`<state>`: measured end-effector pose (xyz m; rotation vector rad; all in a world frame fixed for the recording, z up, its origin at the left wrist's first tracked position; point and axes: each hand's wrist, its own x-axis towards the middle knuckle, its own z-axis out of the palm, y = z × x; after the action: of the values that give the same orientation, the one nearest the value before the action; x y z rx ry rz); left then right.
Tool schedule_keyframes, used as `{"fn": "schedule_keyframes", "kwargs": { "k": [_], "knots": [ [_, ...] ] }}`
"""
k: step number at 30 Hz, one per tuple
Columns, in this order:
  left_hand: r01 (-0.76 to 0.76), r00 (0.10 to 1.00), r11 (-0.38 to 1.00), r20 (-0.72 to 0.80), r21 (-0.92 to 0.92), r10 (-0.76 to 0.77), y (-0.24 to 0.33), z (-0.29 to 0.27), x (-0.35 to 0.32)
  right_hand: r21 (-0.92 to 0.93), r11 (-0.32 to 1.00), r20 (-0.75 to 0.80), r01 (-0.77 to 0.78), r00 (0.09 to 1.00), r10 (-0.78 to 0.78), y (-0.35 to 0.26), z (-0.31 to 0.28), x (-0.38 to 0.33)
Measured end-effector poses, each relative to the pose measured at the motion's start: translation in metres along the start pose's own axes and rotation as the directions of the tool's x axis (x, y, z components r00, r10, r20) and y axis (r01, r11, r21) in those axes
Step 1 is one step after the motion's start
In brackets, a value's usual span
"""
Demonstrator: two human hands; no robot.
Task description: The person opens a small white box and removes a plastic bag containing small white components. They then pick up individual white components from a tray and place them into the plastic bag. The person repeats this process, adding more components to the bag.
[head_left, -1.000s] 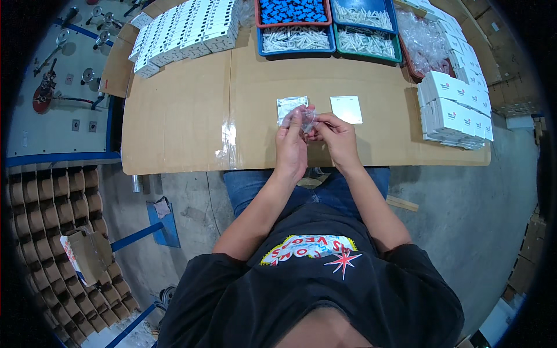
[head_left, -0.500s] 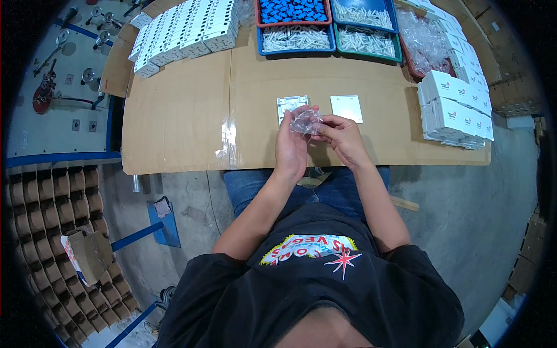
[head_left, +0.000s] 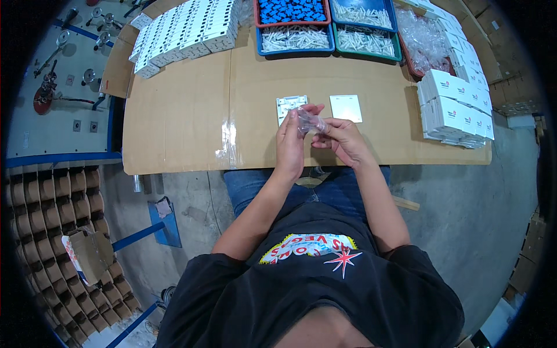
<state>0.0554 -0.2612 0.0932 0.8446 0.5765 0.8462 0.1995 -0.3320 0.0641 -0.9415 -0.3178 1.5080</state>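
Observation:
A small clear plastic bag point(head_left: 309, 123) is held between my two hands above the near part of the cardboard-covered table point(head_left: 180, 116). My left hand point(head_left: 291, 142) grips the bag's left side, thumb and fingers closed on it. On the bag's right end, my right hand point(head_left: 343, 139) pinches with thumb and forefinger. What the bag contains, if anything, I cannot make out. Just beyond my left hand lies a white frame-like plate point(head_left: 288, 105), partly covered by my fingers. A plain white square plate point(head_left: 346, 108) lies flat beyond my right hand.
Rows of white boxes point(head_left: 185, 32) stand at the back left. Behind are trays of blue pieces point(head_left: 292, 11) and of white plugs point(head_left: 295, 39). A bin of clear bags point(head_left: 422, 37) sits at the back right, near stacked white boxes point(head_left: 455, 110).
The plastic bag has turned and stretched out between my hands. My right hand has shifted its pinch, with its lower fingers curling more. The plates stay where they were.

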Motion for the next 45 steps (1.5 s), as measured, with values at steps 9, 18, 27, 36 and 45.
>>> {"fn": "schedule_keyframes", "kwargs": {
  "k": [9,18,27,36,45],
  "knots": [
    [-0.197,0.977,0.905,-0.004,0.378,0.214,0.007,-0.033,0.018,-0.329,0.934,-0.198,0.137,0.958,-0.21,-0.003,0.004,0.001],
    [-0.544,0.811,0.086,0.496,0.835,0.311,0.023,-0.026,0.003,-0.701,0.67,-0.1,0.245,0.896,-0.432,0.007,0.014,0.002],
    [-0.494,0.85,0.287,0.385,0.821,0.36,0.011,-0.04,0.007,-0.608,0.71,-0.088,0.355,0.859,-0.504,-0.002,0.028,-0.008],
    [-0.534,0.844,0.647,0.298,0.544,0.447,0.021,-0.021,-0.004,0.055,0.996,-0.1,0.068,0.993,-0.063,-0.003,0.025,-0.007],
    [-0.57,0.821,0.642,0.39,0.513,0.417,0.02,-0.015,-0.01,0.33,0.944,0.152,-0.02,0.988,-0.032,0.004,0.023,-0.01]
  ]
}}
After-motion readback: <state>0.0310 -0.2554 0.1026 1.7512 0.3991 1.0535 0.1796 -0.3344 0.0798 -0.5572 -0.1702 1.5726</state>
